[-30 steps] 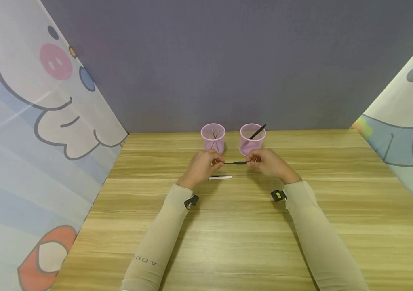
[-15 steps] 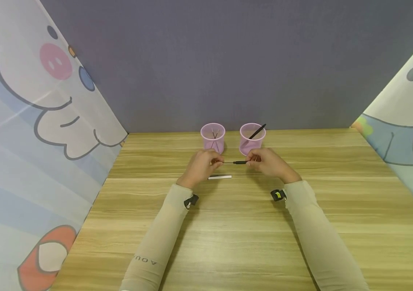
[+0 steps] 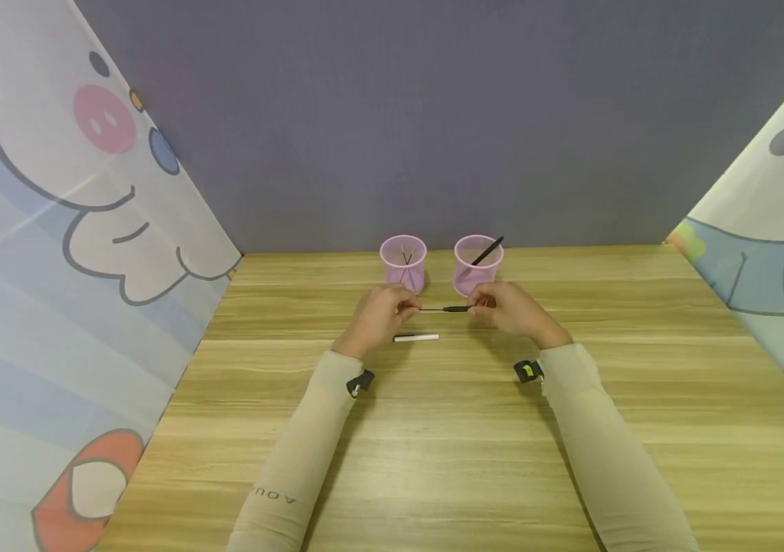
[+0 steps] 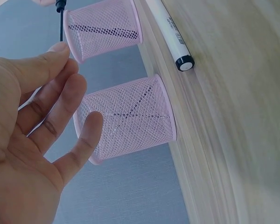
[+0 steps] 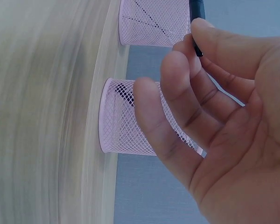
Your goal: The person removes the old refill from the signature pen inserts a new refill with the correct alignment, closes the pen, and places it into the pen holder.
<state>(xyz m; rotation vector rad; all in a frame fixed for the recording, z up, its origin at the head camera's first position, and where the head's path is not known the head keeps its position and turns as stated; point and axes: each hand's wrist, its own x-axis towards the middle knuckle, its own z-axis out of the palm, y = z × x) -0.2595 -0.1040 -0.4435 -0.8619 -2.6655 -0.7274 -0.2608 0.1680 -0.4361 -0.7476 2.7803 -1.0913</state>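
Observation:
Just in front of two cups, my left hand (image 3: 378, 316) pinches the end of a thin dark pen refill (image 3: 432, 310) between thumb and fingertips. The refill runs straight into a slim black pen barrel (image 3: 456, 309), which my right hand (image 3: 512, 310) pinches. In the right wrist view the barrel's tapered tip (image 5: 198, 50) sticks out past my thumb. My other fingers are loosely bent, apart from the pen. Both pieces are held level above the table. How far the refill reaches inside the barrel is hidden.
A pink mesh cup (image 3: 403, 239) with thin crossed sticks stands at the back left. Beside it, another pink mesh cup (image 3: 462, 280) holds a leaning black pen (image 3: 489, 251). A white marker (image 3: 416, 337) lies on the wooden table (image 3: 433, 460). A grey wall (image 3: 461, 123) rises behind.
My left hand has shifted slightly left, and a longer stretch of the refill shows between the hands. My right hand has stayed nearly still.

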